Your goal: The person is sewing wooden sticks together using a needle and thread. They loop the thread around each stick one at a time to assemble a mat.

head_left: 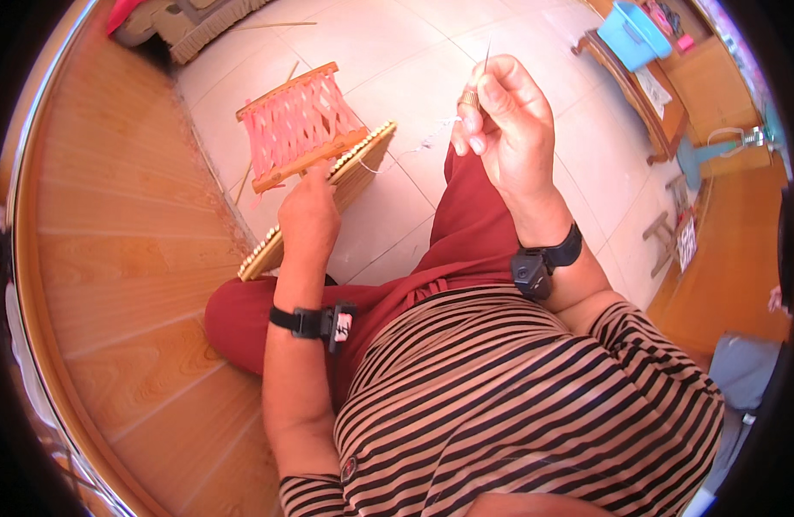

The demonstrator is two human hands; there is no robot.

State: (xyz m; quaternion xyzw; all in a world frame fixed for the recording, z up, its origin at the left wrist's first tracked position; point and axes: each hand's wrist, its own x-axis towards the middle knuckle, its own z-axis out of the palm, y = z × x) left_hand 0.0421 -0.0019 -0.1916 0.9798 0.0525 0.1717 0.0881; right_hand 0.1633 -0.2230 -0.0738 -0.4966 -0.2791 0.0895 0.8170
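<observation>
My left hand (311,214) is closed on the upper edge of a panel of narrow wooden slats (362,177), which stands on edge and slants from my knee out over the floor. Pale rounded slat ends line its top like a row of beads. Raised to the right, my right hand (522,129) pinches a thin needle (488,53) that points upward. A brass-coloured thimble ring (469,98) sits on one of its fingers. White thread (424,145) hangs loosely between this hand and the panel.
Just beyond the panel stands a small wooden stool with a pink woven-strap seat (298,121). Wooden panelling (130,258) rises close on my left. At the far right, a blue plastic basket (631,36) rests on a low wooden table (625,82). Thin sticks (272,25) lie on the tiled floor.
</observation>
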